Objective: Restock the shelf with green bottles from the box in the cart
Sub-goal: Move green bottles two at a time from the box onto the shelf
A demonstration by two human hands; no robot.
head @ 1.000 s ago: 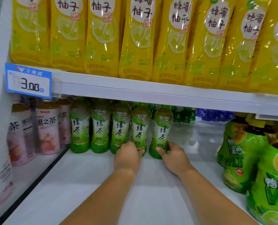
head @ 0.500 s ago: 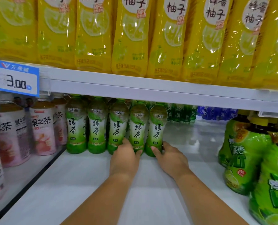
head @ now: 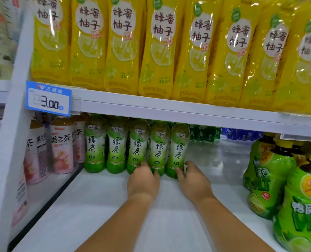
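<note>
Head cam: down on the white shelf [head: 114, 206], left hand [head: 143, 180] is wrapped round the base of the fourth green tea bottle [head: 157, 153], and right hand [head: 194, 180] is round the base of the rightmost green tea bottle [head: 178, 151], ending the front row. Probably full, so hefty, stiff, slick-labelled and tippy. I'd grab them mid-body. Darker green bottles [head: 203, 133] sit behind.

Five front-row green bottles [head: 137, 148], eight yellow bottles [head: 160, 51], two hands [head: 143, 180] [head: 194, 180].
</note>
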